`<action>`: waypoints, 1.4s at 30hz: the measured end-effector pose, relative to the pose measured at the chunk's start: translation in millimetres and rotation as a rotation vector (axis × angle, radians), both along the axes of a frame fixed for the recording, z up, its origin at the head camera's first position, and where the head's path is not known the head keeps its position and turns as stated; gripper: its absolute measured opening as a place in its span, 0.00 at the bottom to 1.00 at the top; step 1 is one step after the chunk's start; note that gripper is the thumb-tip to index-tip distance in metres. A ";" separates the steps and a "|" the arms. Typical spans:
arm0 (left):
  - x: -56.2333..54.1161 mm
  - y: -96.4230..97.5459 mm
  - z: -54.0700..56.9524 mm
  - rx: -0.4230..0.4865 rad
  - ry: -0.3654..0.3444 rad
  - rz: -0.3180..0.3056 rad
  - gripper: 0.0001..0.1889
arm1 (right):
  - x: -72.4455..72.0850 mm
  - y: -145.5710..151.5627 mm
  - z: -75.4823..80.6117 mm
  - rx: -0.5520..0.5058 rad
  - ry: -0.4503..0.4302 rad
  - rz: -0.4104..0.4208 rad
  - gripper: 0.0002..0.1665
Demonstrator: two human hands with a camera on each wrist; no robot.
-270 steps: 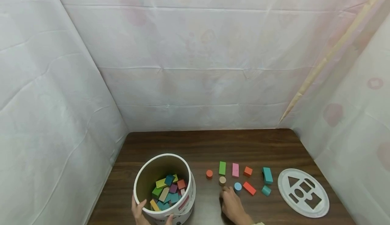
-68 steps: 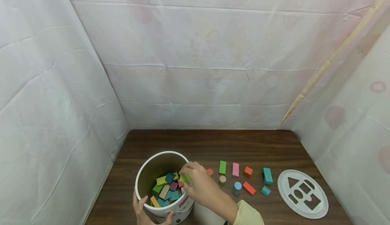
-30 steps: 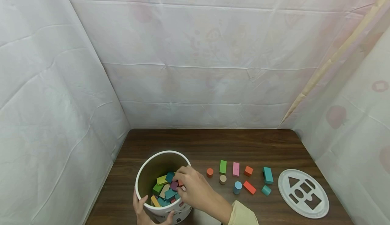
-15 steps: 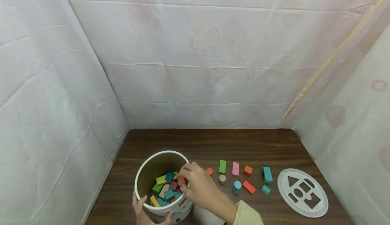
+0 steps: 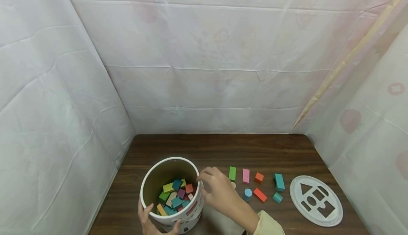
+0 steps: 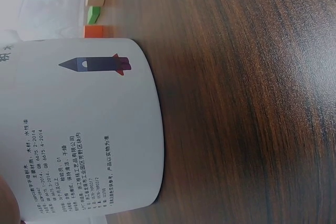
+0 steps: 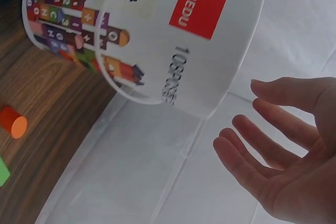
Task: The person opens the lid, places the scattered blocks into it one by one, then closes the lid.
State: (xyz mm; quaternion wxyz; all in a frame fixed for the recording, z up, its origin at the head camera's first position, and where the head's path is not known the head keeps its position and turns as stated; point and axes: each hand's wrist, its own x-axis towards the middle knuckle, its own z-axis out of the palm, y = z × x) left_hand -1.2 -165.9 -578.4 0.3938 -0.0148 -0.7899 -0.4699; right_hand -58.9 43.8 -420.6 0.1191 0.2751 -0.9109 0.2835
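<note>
The right hand (image 5: 220, 193) hangs empty, fingers loosely bent and apart, just beside the bucket (image 5: 169, 169), which the left hand (image 5: 149, 224) grips at its near left side, probably to steady it. Coloured blocks (image 5: 176, 202) lie heaped inside; loose blocks (image 5: 246, 176) sit spaced out on the table (image 5: 153, 146), perhaps to keep them distinct, near the lid (image 5: 315, 212).

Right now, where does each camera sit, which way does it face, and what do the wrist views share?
Head: on the head, facing forward and down at the table, bucket and blocks; left hand, right hand and right sleeve show.
Left wrist: on that wrist, facing the bucket's printed text; a sliver of left hand, lower left.
Right wrist: on that wrist, facing the bucket's red logo; right hand at right.
Shared: both wrist views catch bucket and table.
</note>
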 end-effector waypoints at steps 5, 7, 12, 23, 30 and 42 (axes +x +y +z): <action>0.6 0.7 0.0 0.016 -0.021 0.003 0.57 | -3.0 11.5 -3.5 -0.006 0.002 -0.044 0.13; 0.8 0.5 0.2 0.018 -0.031 0.001 0.57 | -4.5 15.5 -5.5 -0.007 -0.005 -0.053 0.13; 0.1 -0.8 -0.7 0.005 -0.021 -0.010 0.57 | -7.2 23.1 -11.6 -0.002 -0.010 -0.074 0.13; 1.1 0.2 -0.3 0.017 -0.044 0.013 0.57 | -12.5 38.0 -28.9 0.046 0.007 -0.142 0.13; 2.0 2.3 4.3 0.051 -0.094 0.021 0.56 | -16.4 52.4 -42.9 0.046 -0.016 -0.177 0.14; 1.7 2.0 0.9 -0.004 -0.055 0.040 0.56 | -28.4 79.1 -78.3 0.056 -0.110 -0.258 0.14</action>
